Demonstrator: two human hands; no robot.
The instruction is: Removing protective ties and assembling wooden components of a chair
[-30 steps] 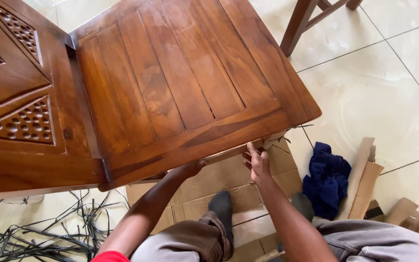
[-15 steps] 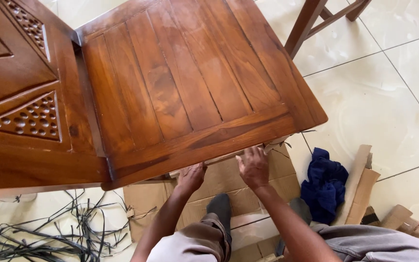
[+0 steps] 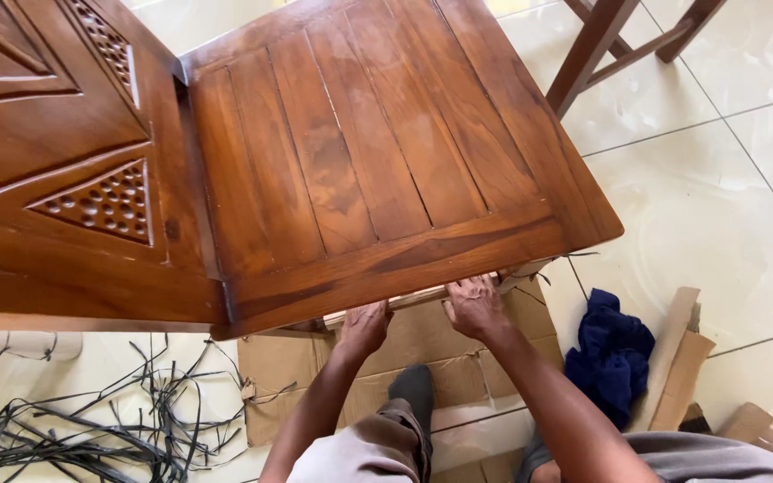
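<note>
A dark brown wooden chair lies in front of me, its slatted seat [image 3: 378,161] facing up and its carved backrest [image 3: 55,179] at the left. Under the seat's near edge runs a pale wooden rail [image 3: 413,300]. My left hand [image 3: 364,326] reaches up to that rail, fingers curled against it. My right hand [image 3: 476,304] sits beside it, fingers hooked over the same rail under the seat edge. The fingertips of both hands are partly hidden by the seat.
Flattened cardboard [image 3: 422,358] lies on the tiled floor under the chair. A tangle of black strips [image 3: 91,420] sits at the lower left. A dark blue cloth [image 3: 615,353] and cardboard scraps [image 3: 682,367] lie at the right. Another chair's legs [image 3: 601,45] stand at the top right.
My left hand has come out from under the seat and moved right, close to my right hand. Both hands now sit together at the rail. The view has shifted slightly.
</note>
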